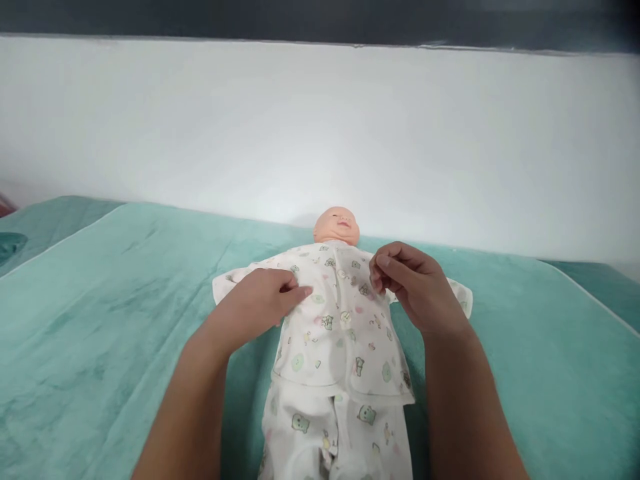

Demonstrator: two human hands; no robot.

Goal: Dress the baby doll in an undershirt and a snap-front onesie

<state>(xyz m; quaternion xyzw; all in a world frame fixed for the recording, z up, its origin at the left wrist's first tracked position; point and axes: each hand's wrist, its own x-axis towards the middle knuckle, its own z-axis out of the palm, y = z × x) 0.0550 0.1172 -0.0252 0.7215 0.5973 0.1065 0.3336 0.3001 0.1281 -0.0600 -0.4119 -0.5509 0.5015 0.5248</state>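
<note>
A baby doll (pixel 337 225) lies on its back with its head at the far end. It wears a white long-sleeved baby shirt (pixel 320 353) printed with small animals, closed down the front, and matching trousers (pixel 367 427). My left hand (pixel 267 293) rests at the shirt's left side near the armpit, thumb stretched over the front; its other fingers bend down and are partly hidden. Over the right side of the chest is my right hand (pixel 407 277), fingers curled in and thumb against the index finger. Nothing shows in it. Both sleeves spread outward.
A green plush cover (pixel 125 347) lies beneath the doll and stretches to both sides. Behind the head rises a white wall (pixel 320 133), with a dark band (pixel 320 20) along its top. Pale seams (pixel 65 237) run across the cover at the sides.
</note>
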